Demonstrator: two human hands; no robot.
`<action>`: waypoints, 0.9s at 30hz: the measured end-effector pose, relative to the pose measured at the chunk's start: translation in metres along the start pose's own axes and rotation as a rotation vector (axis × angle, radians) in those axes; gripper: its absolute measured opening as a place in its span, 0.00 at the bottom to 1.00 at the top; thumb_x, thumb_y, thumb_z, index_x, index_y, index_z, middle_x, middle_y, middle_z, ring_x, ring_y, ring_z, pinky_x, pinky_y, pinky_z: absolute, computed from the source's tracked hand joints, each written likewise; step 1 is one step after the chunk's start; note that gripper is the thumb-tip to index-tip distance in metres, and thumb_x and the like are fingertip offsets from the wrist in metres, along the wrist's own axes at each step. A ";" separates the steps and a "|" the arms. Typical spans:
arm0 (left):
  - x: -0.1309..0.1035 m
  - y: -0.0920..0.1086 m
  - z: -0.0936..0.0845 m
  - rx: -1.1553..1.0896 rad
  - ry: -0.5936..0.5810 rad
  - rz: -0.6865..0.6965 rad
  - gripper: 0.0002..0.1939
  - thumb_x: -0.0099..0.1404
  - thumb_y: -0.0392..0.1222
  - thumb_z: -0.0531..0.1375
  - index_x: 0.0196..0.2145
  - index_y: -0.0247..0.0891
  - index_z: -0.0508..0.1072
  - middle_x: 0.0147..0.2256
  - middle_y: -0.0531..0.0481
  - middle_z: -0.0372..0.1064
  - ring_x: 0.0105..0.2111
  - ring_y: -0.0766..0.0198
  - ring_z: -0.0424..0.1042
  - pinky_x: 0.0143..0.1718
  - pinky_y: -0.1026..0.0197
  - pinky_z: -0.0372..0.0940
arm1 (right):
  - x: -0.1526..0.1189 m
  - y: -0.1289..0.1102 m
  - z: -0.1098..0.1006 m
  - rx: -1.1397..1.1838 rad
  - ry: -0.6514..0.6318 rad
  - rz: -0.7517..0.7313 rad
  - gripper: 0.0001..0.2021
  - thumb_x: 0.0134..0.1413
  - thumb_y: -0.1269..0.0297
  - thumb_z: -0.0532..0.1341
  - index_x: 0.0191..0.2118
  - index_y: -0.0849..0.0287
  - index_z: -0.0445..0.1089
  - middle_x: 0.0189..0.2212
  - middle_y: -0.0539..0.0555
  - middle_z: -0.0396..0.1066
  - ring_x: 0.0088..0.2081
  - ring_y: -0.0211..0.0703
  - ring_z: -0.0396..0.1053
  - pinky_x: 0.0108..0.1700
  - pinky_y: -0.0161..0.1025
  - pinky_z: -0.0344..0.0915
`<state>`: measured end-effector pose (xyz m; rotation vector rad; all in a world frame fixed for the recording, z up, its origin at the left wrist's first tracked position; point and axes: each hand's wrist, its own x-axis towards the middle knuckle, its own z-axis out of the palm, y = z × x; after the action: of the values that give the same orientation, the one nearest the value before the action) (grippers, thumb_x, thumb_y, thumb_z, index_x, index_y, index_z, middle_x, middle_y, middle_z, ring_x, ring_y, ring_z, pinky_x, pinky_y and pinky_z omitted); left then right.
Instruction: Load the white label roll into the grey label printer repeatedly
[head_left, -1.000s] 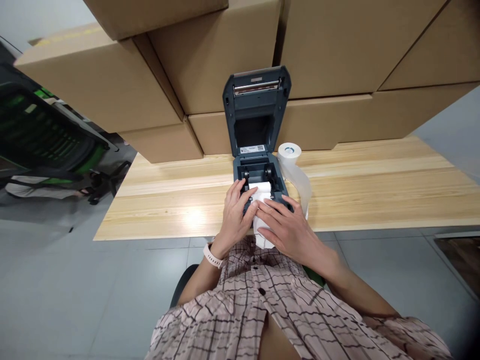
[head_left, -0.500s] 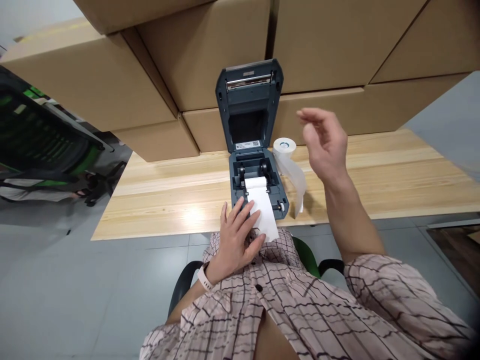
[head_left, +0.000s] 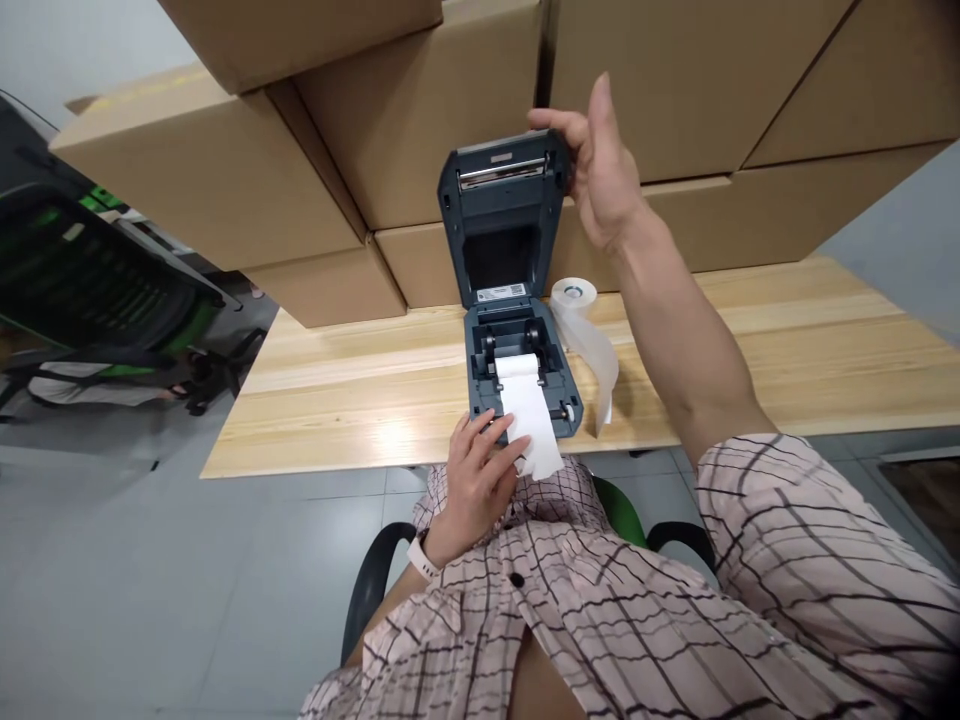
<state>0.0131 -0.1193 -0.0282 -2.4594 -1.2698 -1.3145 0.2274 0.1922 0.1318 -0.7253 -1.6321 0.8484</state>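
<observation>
A dark grey label printer stands on the wooden table with its lid raised. Inside lies a small roll of white paper, its strip running out over the printer's front edge. My left hand rests at the front edge, fingers stretched out and lying on the strip's left side; its thumb is partly hidden. My right hand is at the lid's upper right corner. Its thumb points up, away from the lid, and some fingers are hidden behind the corner.
Right of the printer stands another white roll, its loose strip curling toward the table's front edge. Cardboard boxes are stacked close behind the lid. An office chair is on the left, beyond the wooden table.
My right hand has moved up and left from above the loose roll to the lid's corner. My left hand stays on the strip, fingers slightly more bent. The view has shifted a little.
</observation>
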 end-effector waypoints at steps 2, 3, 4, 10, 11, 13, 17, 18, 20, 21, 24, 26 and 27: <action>0.000 0.001 0.000 -0.013 0.028 -0.008 0.21 0.70 0.28 0.62 0.57 0.45 0.76 0.59 0.42 0.78 0.67 0.51 0.70 0.67 0.38 0.68 | -0.025 -0.014 0.008 0.073 0.056 -0.040 0.37 0.70 0.25 0.43 0.61 0.45 0.75 0.58 0.47 0.81 0.61 0.47 0.74 0.66 0.51 0.69; -0.001 0.000 0.000 -0.020 0.045 -0.012 0.21 0.70 0.29 0.62 0.56 0.46 0.77 0.59 0.42 0.79 0.67 0.50 0.70 0.67 0.38 0.68 | -0.043 -0.021 0.012 0.101 0.088 -0.077 0.33 0.70 0.27 0.47 0.59 0.42 0.76 0.59 0.46 0.80 0.63 0.48 0.74 0.68 0.51 0.68; -0.002 0.000 0.001 -0.024 0.060 -0.012 0.20 0.70 0.30 0.63 0.55 0.47 0.78 0.58 0.43 0.79 0.66 0.50 0.70 0.66 0.38 0.68 | -0.064 -0.028 0.015 0.080 0.112 -0.141 0.30 0.72 0.29 0.49 0.58 0.41 0.77 0.60 0.45 0.80 0.65 0.48 0.73 0.70 0.51 0.67; -0.010 -0.002 0.006 -0.010 0.120 -0.004 0.15 0.69 0.38 0.67 0.52 0.52 0.80 0.58 0.46 0.79 0.65 0.48 0.68 0.63 0.40 0.70 | -0.193 -0.049 0.027 -0.343 0.071 -0.276 0.22 0.79 0.45 0.48 0.65 0.39 0.73 0.66 0.47 0.75 0.69 0.53 0.70 0.73 0.64 0.65; -0.011 -0.002 0.006 0.019 0.113 -0.008 0.15 0.69 0.39 0.67 0.52 0.54 0.80 0.58 0.47 0.78 0.64 0.48 0.68 0.63 0.39 0.69 | -0.209 -0.049 0.029 -0.384 0.053 -0.268 0.22 0.79 0.48 0.49 0.65 0.40 0.73 0.66 0.48 0.75 0.69 0.55 0.70 0.72 0.66 0.66; -0.016 -0.001 0.006 0.076 0.098 -0.011 0.15 0.69 0.40 0.68 0.52 0.55 0.80 0.57 0.48 0.78 0.63 0.47 0.69 0.63 0.38 0.69 | -0.233 -0.046 0.033 -0.459 0.014 -0.240 0.20 0.78 0.53 0.52 0.63 0.43 0.76 0.65 0.52 0.76 0.69 0.57 0.70 0.71 0.68 0.66; -0.019 0.000 0.005 0.045 0.209 -0.006 0.21 0.71 0.44 0.65 0.60 0.56 0.76 0.56 0.47 0.75 0.61 0.49 0.70 0.64 0.40 0.69 | -0.262 -0.044 0.042 -0.482 0.001 -0.184 0.18 0.76 0.62 0.56 0.62 0.45 0.77 0.64 0.54 0.77 0.71 0.58 0.68 0.71 0.67 0.66; -0.017 -0.001 0.006 0.019 0.284 -0.008 0.23 0.72 0.46 0.63 0.63 0.57 0.73 0.59 0.47 0.72 0.62 0.49 0.69 0.65 0.39 0.69 | -0.267 -0.043 0.045 -0.464 0.013 -0.164 0.18 0.75 0.62 0.58 0.64 0.44 0.75 0.65 0.54 0.76 0.71 0.57 0.68 0.72 0.67 0.65; -0.009 -0.005 0.008 -0.041 0.415 -0.077 0.26 0.74 0.50 0.60 0.67 0.58 0.67 0.66 0.49 0.66 0.68 0.48 0.64 0.70 0.36 0.65 | -0.275 -0.040 0.050 -0.397 0.058 -0.077 0.22 0.75 0.60 0.60 0.70 0.42 0.69 0.70 0.54 0.71 0.73 0.57 0.65 0.74 0.66 0.63; -0.003 -0.009 0.009 -0.090 0.431 -0.165 0.28 0.75 0.53 0.59 0.70 0.59 0.64 0.70 0.49 0.61 0.72 0.47 0.60 0.72 0.33 0.61 | -0.279 -0.037 0.052 -0.350 0.087 -0.011 0.26 0.74 0.58 0.60 0.73 0.41 0.64 0.73 0.55 0.66 0.75 0.57 0.62 0.75 0.65 0.62; 0.013 -0.025 0.015 -0.343 0.224 -0.555 0.36 0.77 0.60 0.56 0.77 0.57 0.50 0.78 0.45 0.47 0.79 0.43 0.49 0.74 0.32 0.59 | -0.289 -0.023 0.057 -0.203 0.134 0.198 0.38 0.74 0.49 0.61 0.81 0.40 0.45 0.81 0.56 0.50 0.79 0.56 0.53 0.75 0.62 0.63; 0.020 -0.036 0.018 -0.542 0.018 -0.733 0.39 0.79 0.63 0.52 0.79 0.56 0.43 0.80 0.43 0.44 0.79 0.44 0.50 0.73 0.37 0.63 | -0.295 -0.012 0.057 -0.128 0.104 0.307 0.42 0.73 0.45 0.59 0.82 0.39 0.37 0.81 0.57 0.47 0.80 0.56 0.50 0.75 0.63 0.63; 0.022 -0.041 0.019 -0.622 -0.060 -0.774 0.39 0.79 0.64 0.50 0.80 0.56 0.42 0.80 0.43 0.45 0.79 0.45 0.52 0.72 0.39 0.65 | -0.298 -0.007 0.057 -0.092 0.085 0.353 0.42 0.73 0.43 0.58 0.82 0.39 0.36 0.81 0.57 0.47 0.80 0.57 0.51 0.75 0.64 0.63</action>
<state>0.0035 -0.0710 -0.0368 -2.4294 -2.2587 -2.0764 0.2328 -0.0640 -0.0304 -1.1220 -1.4965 0.9804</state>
